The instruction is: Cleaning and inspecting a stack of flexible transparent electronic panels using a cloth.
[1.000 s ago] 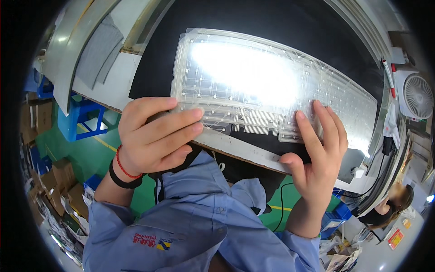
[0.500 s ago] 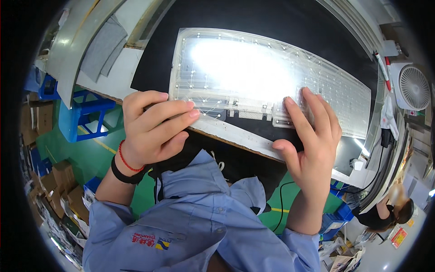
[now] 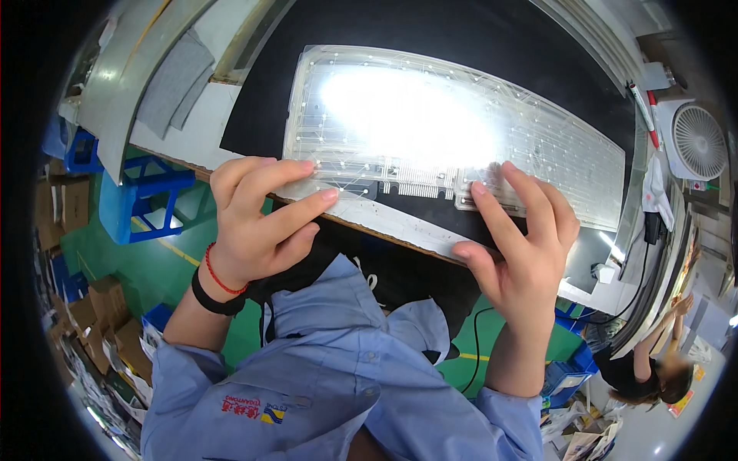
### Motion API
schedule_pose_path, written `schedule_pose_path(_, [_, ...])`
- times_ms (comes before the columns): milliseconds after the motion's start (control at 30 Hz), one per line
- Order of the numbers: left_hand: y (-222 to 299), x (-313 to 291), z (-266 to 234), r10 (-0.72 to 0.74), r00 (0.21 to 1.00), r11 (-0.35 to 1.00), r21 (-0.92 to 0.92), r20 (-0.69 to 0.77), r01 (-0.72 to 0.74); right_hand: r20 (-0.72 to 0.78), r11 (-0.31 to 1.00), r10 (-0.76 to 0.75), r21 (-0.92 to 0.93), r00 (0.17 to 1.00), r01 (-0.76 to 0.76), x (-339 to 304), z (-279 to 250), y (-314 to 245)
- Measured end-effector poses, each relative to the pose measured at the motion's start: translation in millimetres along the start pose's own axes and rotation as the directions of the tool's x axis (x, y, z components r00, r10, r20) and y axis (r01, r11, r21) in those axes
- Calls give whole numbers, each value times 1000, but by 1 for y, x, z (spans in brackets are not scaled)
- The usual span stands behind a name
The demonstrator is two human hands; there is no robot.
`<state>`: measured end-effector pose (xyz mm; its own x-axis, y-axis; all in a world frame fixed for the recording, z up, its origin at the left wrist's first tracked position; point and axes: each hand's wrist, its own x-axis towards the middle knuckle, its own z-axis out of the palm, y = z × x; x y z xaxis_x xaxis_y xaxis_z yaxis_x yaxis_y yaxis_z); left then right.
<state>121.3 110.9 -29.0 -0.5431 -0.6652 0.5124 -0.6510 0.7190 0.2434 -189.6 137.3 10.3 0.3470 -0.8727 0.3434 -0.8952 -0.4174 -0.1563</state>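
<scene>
A stack of clear plastic circuit sheets (image 3: 550,138), printed with fine silvery lines and dots, lies on a black mat (image 3: 415,23). Strong light glares off its middle, hiding the print there. A comb-like strip of silvery contacts (image 3: 419,182) runs along the near edge. At the near left corner, my left hand (image 3: 250,219) rests its spread fingertips on the sheets, thumb out past the table edge. My right hand (image 3: 530,238) is open, fingertips touching the sheets right of the contacts, thumb spread at the table edge.
Grey cloth (image 3: 177,81) lies at the left. A white fan (image 3: 696,142) and marker pens (image 3: 644,114) are at the right. Blue stools (image 3: 146,196) and cardboard boxes (image 3: 108,300) stand on the floor at left. Another person (image 3: 642,369) is at the far right.
The sheets have shifted slightly left. My left fingers have spread apart, and my right hand has moved slightly left. The person at right has raised their arms.
</scene>
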Motion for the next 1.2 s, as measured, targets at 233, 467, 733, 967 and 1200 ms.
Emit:
schedule_pose_path(233, [1,-1,1,-29,1000,999,23,5,29,13,1000,-8,25,1000,8,-2,0,1])
schedule_pose_path(467, [3,1,1,-52,999,999,7,-12,52,19,999,-17,36,1000,17,3,1,1])
schedule_pose_path(733, [2,2,5,-36,999,999,0,-9,36,82,1000,7,26,997,-9,5,-2,-1])
schedule_pose_path(967, [3,2,1,-34,999,999,-6,31,35,54,1000,-2,19,999,1,4,-1,-1])
schedule_pose_path(1200, [2,3,0,-57,997,998,-2,52,57,40,1000,-19,25,999,18,2,-1,-1])
